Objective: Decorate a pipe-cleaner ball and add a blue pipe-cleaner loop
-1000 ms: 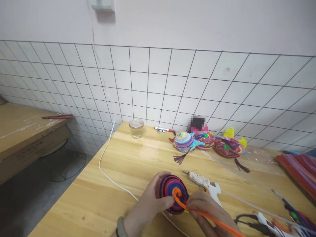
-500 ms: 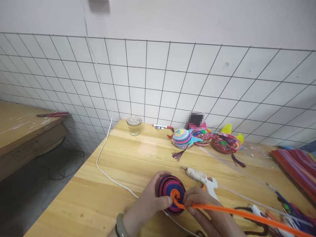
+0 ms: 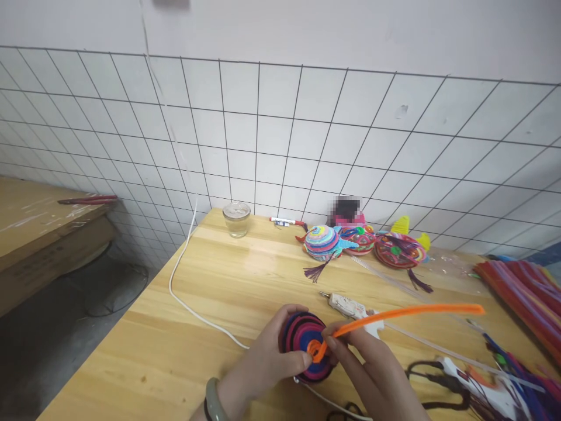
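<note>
Swung up since a second ago, the orange stem [image 3: 407, 313] now points right over the table [image 3: 175, 351] instead of trailing near. Right hand [image 3: 372, 374] pinches it by the coil [image 3: 307, 345] to bend it round the centre; left hand [image 3: 267, 365] clamps the coil, thumb across the face, steadying it. A glue gun [image 3: 350, 307] lies just beyond, finished coils [image 3: 363, 245] by the far tiled wall [image 3: 280, 134].
</note>
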{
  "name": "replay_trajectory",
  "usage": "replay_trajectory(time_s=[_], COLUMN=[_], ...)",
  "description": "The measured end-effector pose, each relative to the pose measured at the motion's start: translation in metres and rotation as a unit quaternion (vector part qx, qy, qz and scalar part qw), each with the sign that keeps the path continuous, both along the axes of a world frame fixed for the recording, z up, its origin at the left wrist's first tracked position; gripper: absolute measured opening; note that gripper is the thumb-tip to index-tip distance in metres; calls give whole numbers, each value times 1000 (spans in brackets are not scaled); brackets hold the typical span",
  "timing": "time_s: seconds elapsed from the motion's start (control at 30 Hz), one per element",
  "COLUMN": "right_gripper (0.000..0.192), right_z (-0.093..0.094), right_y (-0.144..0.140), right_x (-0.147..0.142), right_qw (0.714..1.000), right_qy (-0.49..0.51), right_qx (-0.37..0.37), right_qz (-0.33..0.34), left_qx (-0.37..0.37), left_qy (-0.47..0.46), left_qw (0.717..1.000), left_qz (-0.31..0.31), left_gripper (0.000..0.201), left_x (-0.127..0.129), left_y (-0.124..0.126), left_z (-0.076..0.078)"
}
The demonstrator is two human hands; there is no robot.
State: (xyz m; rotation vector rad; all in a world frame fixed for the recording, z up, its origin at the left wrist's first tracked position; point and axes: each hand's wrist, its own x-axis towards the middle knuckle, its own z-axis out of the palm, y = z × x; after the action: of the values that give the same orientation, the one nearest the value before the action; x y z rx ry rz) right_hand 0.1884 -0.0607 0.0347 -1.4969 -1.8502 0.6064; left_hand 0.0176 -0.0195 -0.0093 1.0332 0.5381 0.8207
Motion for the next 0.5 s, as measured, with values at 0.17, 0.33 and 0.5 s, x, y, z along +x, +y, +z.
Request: replay_trajectory(time_s=[0.17, 0.33, 0.5], right_gripper=[13, 15, 13], right_z=[0, -2, -4], right_y=[2, 1, 4], right_x=[-1, 1, 5], right_qw=[999, 999, 998], right_qy=[-9, -37, -20], right_qx=[34, 20, 22], right_qz=[17, 33, 51], left_qx=[4, 27, 36], left_qy=[11, 20, 31], left_qw=[1000, 999, 998], left_qz=[9, 27, 30], left_gripper=[53, 47, 48], left_x=[1, 1, 0], left_y=[0, 1, 0], left_z=[2, 6, 8])
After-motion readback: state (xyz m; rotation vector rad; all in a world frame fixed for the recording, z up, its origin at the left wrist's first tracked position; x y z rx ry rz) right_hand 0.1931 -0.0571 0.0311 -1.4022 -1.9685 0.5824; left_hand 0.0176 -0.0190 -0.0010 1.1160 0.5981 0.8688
